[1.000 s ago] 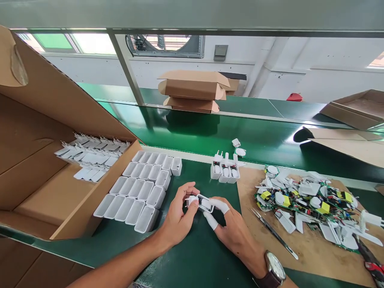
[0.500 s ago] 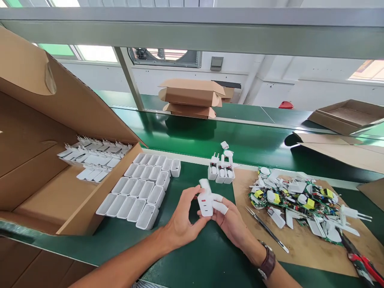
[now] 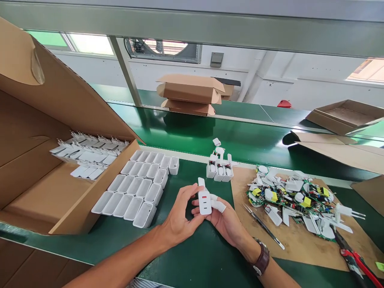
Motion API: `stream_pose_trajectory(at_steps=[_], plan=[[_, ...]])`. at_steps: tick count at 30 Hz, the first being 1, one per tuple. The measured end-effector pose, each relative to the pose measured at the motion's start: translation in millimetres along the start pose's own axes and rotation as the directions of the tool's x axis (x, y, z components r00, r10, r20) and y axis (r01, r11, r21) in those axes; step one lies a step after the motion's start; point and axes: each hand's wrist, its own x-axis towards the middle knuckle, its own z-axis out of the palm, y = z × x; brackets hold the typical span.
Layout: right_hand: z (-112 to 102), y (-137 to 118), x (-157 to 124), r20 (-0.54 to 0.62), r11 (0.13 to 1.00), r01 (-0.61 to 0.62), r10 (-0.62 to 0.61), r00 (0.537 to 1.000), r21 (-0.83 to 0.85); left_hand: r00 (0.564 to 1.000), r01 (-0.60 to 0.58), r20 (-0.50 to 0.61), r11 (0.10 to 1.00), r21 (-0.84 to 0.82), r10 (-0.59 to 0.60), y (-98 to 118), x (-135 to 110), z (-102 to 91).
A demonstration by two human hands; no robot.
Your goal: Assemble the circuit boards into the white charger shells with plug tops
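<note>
A white charger housing (image 3: 205, 203), with a reddish port and two dark slots on its face, is held up between both hands above the green table. My left hand (image 3: 183, 212) pinches its left side, thumb low and fingertips near the top. My right hand (image 3: 225, 218), with white covers on some fingers, grips it from the right and behind. A white flap-like piece (image 3: 201, 183) sticks up from the housing's top; how it joins is hidden. Beyond the hands stand white housings with circuit parts inside (image 3: 220, 172). Rows of open white housings (image 3: 135, 186) lie left of my left hand.
On the left, a large open carton (image 3: 72, 208) holds white plug pieces (image 3: 93, 154). At right, a cardboard sheet (image 3: 240, 232) bears a heap of circuit boards (image 3: 288, 196), tweezers (image 3: 264, 227) and red-handled pliers (image 3: 349, 256). Folded boxes (image 3: 189, 90) sit beyond the green belt (image 3: 249, 138).
The housing has turned slightly more upright in my fingers, and both hands stay on it. The whole view has shifted a little.
</note>
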Motion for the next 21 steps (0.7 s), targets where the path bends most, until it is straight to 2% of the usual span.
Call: stream_pose_trajectory(at_steps=[3, 7, 10, 12, 15, 18, 21], plan=[[0.1, -0.3, -0.1, 0.004, 1.000, -0.007, 0.007, 1.000, 0.011, 1.000, 0.009, 0.008, 1.000, 0.005, -0.009, 0.7, 0.5, 0.0], [-0.1, -1.4, -0.2, 0.015, 1.000, -0.006, 0.006, 1.000, 0.003, 0.999, -0.039, 0.001, 0.999, 0.023, 0.039, -0.3, 1.1, 0.2], [-2.9, 2.0, 0.6, -0.029, 0.998, 0.022, -0.024, 0.999, -0.059, 0.998, -0.058, 0.004, 0.997, 0.052, 0.057, -2.8, 1.1, 0.4], [-6.2, 7.1, 2.2, -0.115, 0.979, 0.097, -0.118, 0.986, -0.177, 0.999, -0.043, 0.001, 0.995, 0.091, 0.043, -5.5, 0.8, 0.5], [-11.4, 16.0, 5.4, -0.187, 0.889, 0.226, -0.320, 0.929, -0.399, 1.000, 0.012, -0.019, 0.987, 0.159, -0.010, -10.0, 0.6, 0.5], [-14.4, 21.9, 7.1, -0.130, 0.769, 0.317, -0.457, 0.880, -0.555, 0.999, 0.038, -0.024, 0.981, 0.192, -0.034, -13.0, 0.5, 1.4], [-14.7, 22.8, 5.9, -0.070, 0.706, 0.380, -0.518, 0.852, -0.598, 1.000, 0.020, -0.027, 0.977, 0.210, -0.015, -13.5, -1.3, 4.3]])
